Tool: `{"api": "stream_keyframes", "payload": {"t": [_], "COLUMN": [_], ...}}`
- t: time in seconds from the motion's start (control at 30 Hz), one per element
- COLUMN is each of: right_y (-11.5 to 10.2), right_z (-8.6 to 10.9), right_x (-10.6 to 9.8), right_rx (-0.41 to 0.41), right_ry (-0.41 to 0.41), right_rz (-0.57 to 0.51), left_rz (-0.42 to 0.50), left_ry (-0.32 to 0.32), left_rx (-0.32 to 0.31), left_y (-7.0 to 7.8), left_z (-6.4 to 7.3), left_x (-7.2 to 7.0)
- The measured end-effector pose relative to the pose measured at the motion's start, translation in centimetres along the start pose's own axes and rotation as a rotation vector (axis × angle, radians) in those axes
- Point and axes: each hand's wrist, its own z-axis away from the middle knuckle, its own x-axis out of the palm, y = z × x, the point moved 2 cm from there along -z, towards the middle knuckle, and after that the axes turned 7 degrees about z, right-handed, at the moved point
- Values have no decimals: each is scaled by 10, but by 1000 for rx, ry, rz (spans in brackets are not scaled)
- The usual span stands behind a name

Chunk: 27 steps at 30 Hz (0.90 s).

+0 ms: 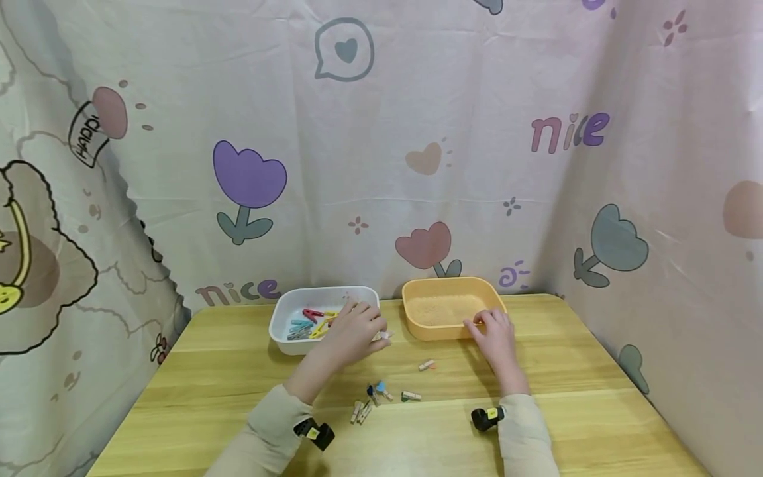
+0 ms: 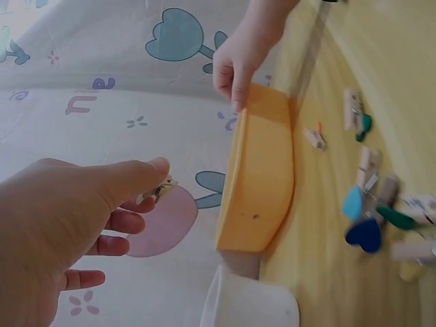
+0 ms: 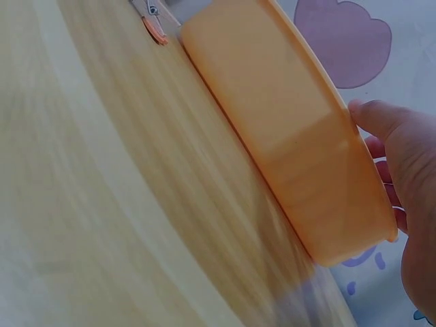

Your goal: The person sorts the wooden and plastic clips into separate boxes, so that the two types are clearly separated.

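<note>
Wooden clothespin (image 2: 158, 192) pinched in left hand (image 1: 354, 329), near white box (image 1: 292, 346); right hand (image 1: 495, 332) grips orange box (image 1: 438, 333) at its rim (image 1: 438, 326), desk (image 1: 590, 371) extending rightward of it.

One white bin (image 1: 322, 295) holds several coloured clips (image 1: 300, 332); one orange bin (image 1: 438, 333) stands right. Six wooden clips (image 1: 412, 397) lie nearer, and the left hand (image 1: 356, 329) pinches another.
</note>
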Motion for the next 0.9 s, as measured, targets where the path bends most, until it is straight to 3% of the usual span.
{"api": "stream_keyframes", "payload": {"t": [0.37,0.57,0.9], "right_y": [2,3,2], "right_z": [3,1,-1], "right_x": [3,5,3], "right_rx": [14,-11,-2], "right_ry": [6,42,11], "right_rz": [-4,-10,-12], "left_rz": [29,72,99], "left_ry": [38,15,-6], "left_rx": [-47,-89,-187], "left_y": [2,3,2], "left_z": [-34,-53,-84], "left_x": [7,4,10]}}
